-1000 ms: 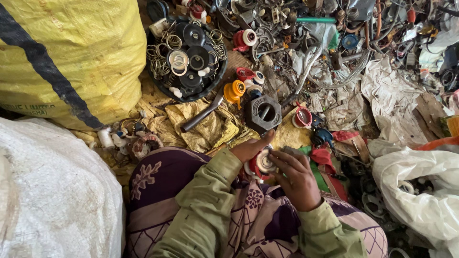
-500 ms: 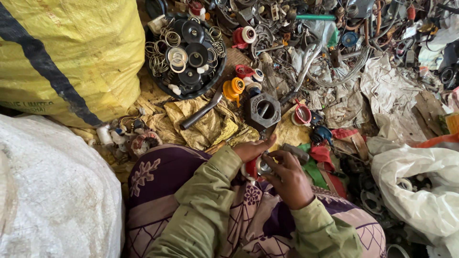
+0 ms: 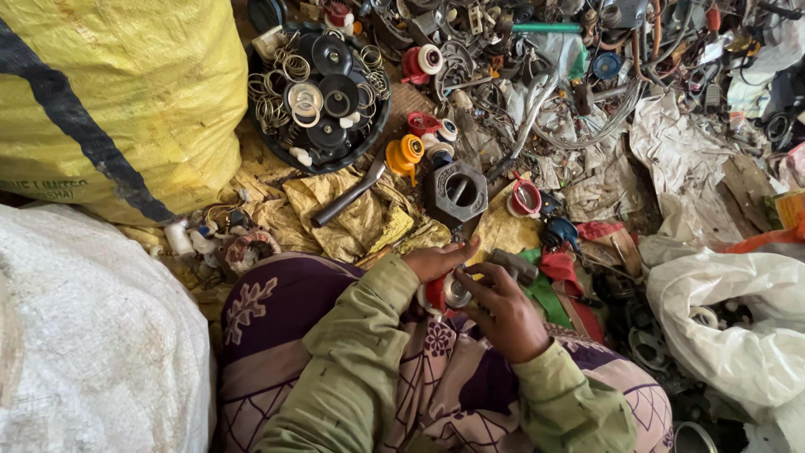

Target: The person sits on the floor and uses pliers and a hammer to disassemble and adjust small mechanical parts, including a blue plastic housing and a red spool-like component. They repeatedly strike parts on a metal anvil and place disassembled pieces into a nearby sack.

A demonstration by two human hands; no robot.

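Both hands meet over the person's lap around one small part: a round red-and-white spool (image 3: 446,293) with a metal centre. The left hand (image 3: 436,258) curls over it from above, fingers closed on its red side, thumb stretched toward the ground ahead. The right hand (image 3: 503,309) presses in from the other side, its fingers bent against the spool's pale metal face. Both hands are closed on the spool, which sits between them just above the patterned purple cloth (image 3: 277,310) that covers the knees.

Just ahead of the hands, on crumpled yellow sheeting (image 3: 352,214), stands a dark hexagonal metal block (image 3: 455,193) with a round opening. Beside it lie an orange spool (image 3: 405,154) and a dark-handled tool (image 3: 348,195), and on the block's other side a red ring-shaped part (image 3: 526,199). Farther ahead sits a round black tray (image 3: 277,151) filled with discs, rings and coiled springs. A big yellow sack (image 3: 117,92) fills the left far corner of the view and a white woven sack (image 3: 84,335) the near left. Tangled scrap metal and wire (image 3: 570,75) covers the far right, with a white plastic bag (image 3: 738,319) near the right edge.
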